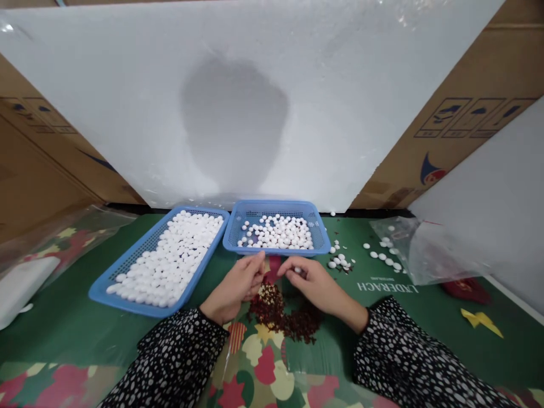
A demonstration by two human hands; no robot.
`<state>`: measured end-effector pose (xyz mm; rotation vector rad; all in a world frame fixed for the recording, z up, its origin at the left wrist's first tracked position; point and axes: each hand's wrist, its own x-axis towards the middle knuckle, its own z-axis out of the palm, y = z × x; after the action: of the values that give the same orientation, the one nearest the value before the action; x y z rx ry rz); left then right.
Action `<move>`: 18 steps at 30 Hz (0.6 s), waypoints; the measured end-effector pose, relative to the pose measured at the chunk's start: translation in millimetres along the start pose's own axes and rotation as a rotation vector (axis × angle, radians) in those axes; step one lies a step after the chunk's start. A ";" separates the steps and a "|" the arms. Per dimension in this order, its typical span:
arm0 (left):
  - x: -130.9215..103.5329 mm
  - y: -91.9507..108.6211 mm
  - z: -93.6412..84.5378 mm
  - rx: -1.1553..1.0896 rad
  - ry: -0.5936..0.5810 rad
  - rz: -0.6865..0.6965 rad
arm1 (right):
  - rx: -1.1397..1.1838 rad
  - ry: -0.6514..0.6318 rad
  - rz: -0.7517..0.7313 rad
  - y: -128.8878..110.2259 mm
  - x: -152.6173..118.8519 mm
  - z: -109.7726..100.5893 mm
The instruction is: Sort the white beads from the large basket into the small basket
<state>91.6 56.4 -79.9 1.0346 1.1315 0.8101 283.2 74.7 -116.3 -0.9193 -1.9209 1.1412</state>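
Observation:
My left hand is closed in a pinch just in front of the right basket; whatever its fingertips may hold cannot be made out. Opposite it, my right hand has its fingers curled around a small white ball. Beneath and between both hands lies a loose pile of dark red and pale yellowish bits. Behind the hands stands a blue perforated basket partly filled with white balls. A longer blue basket at the left is filled with similar white balls.
Loose white balls lie right of the baskets, more beside a clear plastic bag. Farther right are a dark red item and yellow scraps. A white object lies far left. A white panel stands behind, against cardboard.

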 end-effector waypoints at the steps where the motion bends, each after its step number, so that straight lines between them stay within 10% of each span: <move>1: -0.6 1.2 -1.9 -0.041 -0.015 -0.029 | -0.153 -0.033 -0.067 1.3 -0.5 -0.4; 9: -0.8 -1.1 -3.0 0.065 -0.044 -0.031 | -0.610 -0.131 -0.153 10.7 -1.2 7.9; 18: 4.3 -12.6 -0.4 -0.009 -0.058 0.066 | -0.113 0.151 -0.034 4.3 0.9 4.7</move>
<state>92.5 56.3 -93.2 1.0854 1.0484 0.8318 279.7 75.1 -121.7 -1.0007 -1.8849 0.9241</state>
